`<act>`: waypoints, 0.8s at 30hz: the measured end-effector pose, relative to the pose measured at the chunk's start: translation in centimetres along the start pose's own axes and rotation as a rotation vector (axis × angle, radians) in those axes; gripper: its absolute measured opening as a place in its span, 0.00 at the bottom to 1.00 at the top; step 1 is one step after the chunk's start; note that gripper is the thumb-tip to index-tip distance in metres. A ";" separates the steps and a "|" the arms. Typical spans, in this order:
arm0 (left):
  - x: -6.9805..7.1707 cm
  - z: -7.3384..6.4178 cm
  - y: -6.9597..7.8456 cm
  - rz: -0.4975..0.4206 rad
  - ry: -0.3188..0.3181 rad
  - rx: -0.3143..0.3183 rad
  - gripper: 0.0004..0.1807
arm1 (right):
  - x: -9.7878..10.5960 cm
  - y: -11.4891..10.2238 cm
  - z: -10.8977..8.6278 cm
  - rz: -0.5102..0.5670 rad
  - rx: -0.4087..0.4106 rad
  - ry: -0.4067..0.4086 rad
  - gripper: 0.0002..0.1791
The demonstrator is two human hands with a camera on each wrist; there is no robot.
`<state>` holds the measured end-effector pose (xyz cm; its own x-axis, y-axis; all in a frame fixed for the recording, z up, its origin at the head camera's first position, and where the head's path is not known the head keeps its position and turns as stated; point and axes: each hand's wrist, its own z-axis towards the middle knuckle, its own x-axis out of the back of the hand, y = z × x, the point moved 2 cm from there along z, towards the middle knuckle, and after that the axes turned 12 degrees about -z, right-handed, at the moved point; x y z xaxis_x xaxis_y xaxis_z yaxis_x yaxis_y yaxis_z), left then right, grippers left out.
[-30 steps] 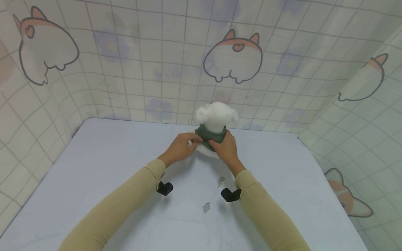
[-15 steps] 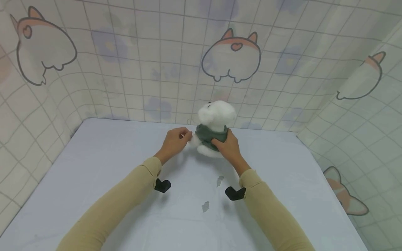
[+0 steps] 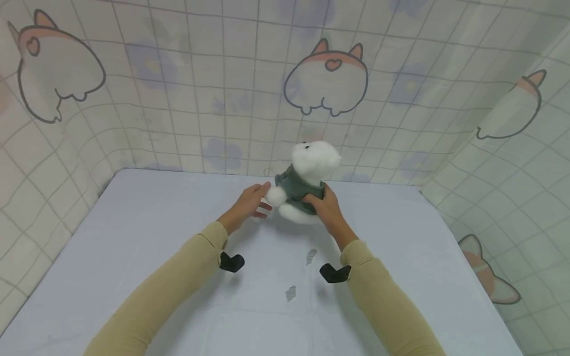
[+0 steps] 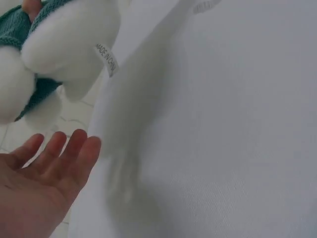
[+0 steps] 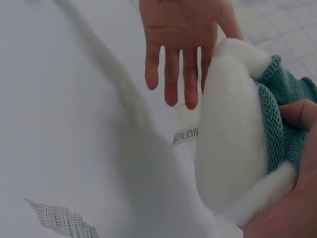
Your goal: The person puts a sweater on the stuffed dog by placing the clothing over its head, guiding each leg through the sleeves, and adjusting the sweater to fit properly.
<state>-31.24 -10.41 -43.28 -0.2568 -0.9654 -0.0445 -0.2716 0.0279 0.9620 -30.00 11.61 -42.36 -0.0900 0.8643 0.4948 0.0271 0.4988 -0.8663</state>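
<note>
A white plush toy (image 3: 313,160) in a green knitted sweater (image 3: 296,187) is near the table's far edge, its head tilted to the right. My right hand (image 3: 326,205) grips its body at the sweater, thumb on the near side. In the right wrist view the thumb presses into the knit (image 5: 285,89), and a "MADE IN CHINA" tag (image 5: 185,135) sticks out from the white fur. My left hand (image 3: 247,203) is beside the toy's left-side paw (image 3: 276,196), fingers extended. The left wrist view shows that palm (image 4: 44,188) turned up with nothing in it.
A white-covered table (image 3: 187,277) extends under both arms, with two small grey patches (image 3: 291,293) on it. Behind and at the sides hangs a grid-patterned curtain (image 3: 240,74) with corgi drawings. Black wrist mounts (image 3: 334,273) jut inward from the sleeves.
The left hand has let go of the sweater, moved left, and its fingers have straightened. The toy has turned and leans right in the right hand, its left-side paw now showing.
</note>
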 end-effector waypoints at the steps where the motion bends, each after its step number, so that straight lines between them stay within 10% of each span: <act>1: -0.2 0.0 -0.1 -0.059 -0.031 0.033 0.36 | -0.1 0.0 0.0 0.029 -0.003 -0.002 0.38; 12: -1.6 -0.1 -0.8 -0.517 -0.281 0.131 0.47 | -1.7 0.1 0.5 0.311 -0.016 -0.021 0.37; 24: -1.5 0.0 -0.9 -0.734 -0.323 0.116 0.39 | -3.5 -0.8 0.3 0.419 -0.083 -0.061 0.37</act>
<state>-30.63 -8.99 -44.11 -0.2259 -0.6261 -0.7463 -0.5646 -0.5402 0.6240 -29.98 8.22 -43.43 -0.1129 0.9892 0.0938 0.1542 0.1107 -0.9818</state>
